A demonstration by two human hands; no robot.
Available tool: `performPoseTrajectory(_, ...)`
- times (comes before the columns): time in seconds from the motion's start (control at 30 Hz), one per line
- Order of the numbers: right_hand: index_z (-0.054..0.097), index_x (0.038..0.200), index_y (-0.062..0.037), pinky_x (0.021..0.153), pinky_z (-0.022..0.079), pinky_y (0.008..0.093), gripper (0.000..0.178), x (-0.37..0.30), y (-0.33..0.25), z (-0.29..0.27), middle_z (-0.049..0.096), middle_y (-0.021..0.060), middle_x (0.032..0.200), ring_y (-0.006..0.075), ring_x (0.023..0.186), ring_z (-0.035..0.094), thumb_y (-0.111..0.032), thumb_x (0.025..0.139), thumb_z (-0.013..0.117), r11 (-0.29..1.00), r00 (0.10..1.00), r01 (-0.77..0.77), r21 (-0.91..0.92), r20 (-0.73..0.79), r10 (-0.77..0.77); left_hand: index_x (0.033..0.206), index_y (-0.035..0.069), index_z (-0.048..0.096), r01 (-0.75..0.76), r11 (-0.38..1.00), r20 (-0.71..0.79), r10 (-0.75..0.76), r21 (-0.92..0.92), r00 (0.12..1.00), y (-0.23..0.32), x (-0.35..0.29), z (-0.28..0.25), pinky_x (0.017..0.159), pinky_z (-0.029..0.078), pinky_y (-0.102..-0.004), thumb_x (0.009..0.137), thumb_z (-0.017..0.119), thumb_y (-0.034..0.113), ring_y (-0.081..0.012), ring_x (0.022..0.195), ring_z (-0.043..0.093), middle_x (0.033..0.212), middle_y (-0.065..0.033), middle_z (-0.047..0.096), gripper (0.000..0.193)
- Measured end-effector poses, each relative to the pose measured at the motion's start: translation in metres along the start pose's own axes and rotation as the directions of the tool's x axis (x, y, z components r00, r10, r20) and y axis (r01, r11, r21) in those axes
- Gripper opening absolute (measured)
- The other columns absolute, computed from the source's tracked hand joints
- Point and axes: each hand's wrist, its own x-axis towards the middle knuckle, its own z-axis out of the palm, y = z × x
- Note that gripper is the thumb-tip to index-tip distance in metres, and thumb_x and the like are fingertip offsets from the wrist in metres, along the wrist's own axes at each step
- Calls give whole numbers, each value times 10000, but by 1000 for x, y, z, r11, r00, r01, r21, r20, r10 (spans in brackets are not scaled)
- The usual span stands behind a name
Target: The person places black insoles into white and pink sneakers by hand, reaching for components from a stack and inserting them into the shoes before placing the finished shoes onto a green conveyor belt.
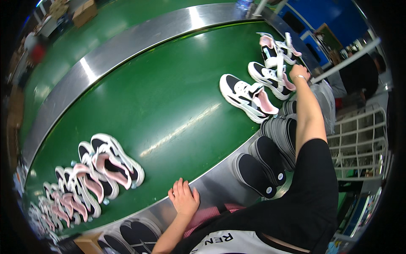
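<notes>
My left hand [186, 198] lies on the metal rim [215, 180] of the green belt, fingers stretched out and holding nothing. At the far right, my right hand [299, 73] is closed, fingers curled, beside the heel of a white, black and pink sneaker [270, 79]. Whether it grips that shoe is hidden. Nearer to me, another such sneaker [245, 98] sits on the belt with its pink lining showing. Beyond, by the far right corner, are more sneakers [270, 50] with white straps standing up.
A row of similar sneakers [116, 161] runs along the belt [177, 101] at the left. Stacked black insoles [253, 175] stand along the near edge, with more insoles [139, 233] lower left. A white wire basket [359, 144] and another person [359, 78] are at the right.
</notes>
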Motion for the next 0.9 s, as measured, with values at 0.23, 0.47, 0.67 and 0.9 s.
performPoseTrajectory(0.23, 602, 846, -9, 679, 468, 368, 238, 3, 57, 135, 595, 171, 839, 287, 727, 582, -118, 634, 592, 682, 762, 396, 614, 195, -618, 1055, 34, 475, 13, 997, 19, -12, -74, 1000, -4, 5, -3, 910, 266, -432, 742, 539, 274, -262, 1099, 400, 1159, -132, 451, 400)
performPoseTrajectory(0.47, 617, 860, -7, 796, 415, 328, 255, 6, -21, 95, 542, 140, 877, 274, 853, 531, 25, 671, 449, 418, 646, 616, 667, -125, -753, 1077, 32, 476, 50, 999, 27, -49, -21, 998, -4, -7, 3, 928, 256, -437, 793, 467, 325, -262, 1136, 365, 1197, -142, 423, 408)
performPoseTrajectory(0.67, 450, 1166, -54, 735, 390, 239, 566, -61, -70, -3, 519, 51, 977, 171, 866, 483, 18, 604, 461, 490, 171, 219, 844, 461, -871, 1106, 29, 462, 105, 993, 49, -103, -54, 994, 4, -16, 5, 938, 234, -438, 819, 417, 325, -274, 1153, 340, 1214, -157, 407, 415)
performPoseTrajectory(0.9, 582, 1041, -91, 960, 316, 378, 266, -77, -59, 48, 476, 249, 1140, 385, 1169, 331, -124, 795, 486, 393, 533, 785, 478, -200, -822, 1090, 30, 482, 27, 997, -23, -29, -72, 999, 3, -8, 9, 925, 262, -433, 796, 460, 332, -277, 1133, 368, 1185, -148, 433, 422)
